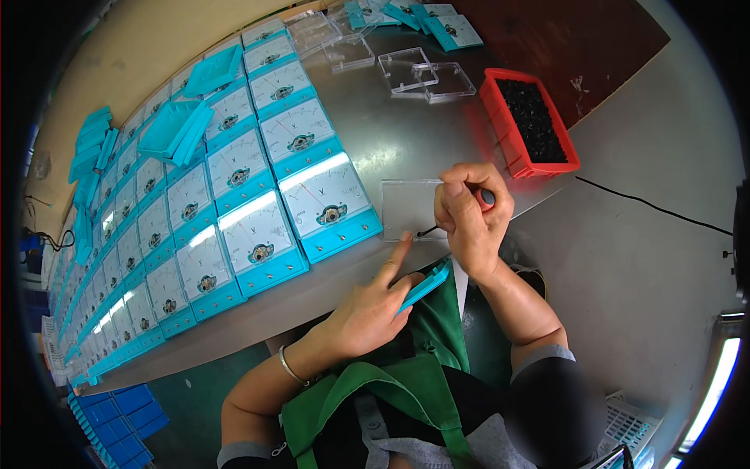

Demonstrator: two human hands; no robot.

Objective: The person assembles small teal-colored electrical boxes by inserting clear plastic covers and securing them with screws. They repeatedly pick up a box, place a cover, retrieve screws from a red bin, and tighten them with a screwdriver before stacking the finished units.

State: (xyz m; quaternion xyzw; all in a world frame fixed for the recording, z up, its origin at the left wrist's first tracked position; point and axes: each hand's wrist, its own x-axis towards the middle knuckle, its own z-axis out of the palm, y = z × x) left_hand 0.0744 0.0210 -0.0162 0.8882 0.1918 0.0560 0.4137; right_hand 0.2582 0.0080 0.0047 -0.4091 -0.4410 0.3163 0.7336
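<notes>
My right hand [475, 223] is closed around a screwdriver [487, 199] with a red and black handle. Its dark shaft slants down to the near edge of a clear plastic cover [405, 205] lying on the metal table. My left hand [366, 314] keeps a teal plastic piece [426, 286] under its curled fingers, just off the table's near edge. The left index finger stretches out to the cover's near edge, close to the screwdriver tip. Whether anything sits under the tip is too small to tell. Beside the cover stands a teal panel meter [326, 205] with a white dial.
Rows of similar meters [237, 168] fill the table's left side, with loose teal housings [173, 129] on top. Clear covers [406, 69] lie at the back. A red bin [494, 103] of small black parts stands at the right, near a black cable [656, 208].
</notes>
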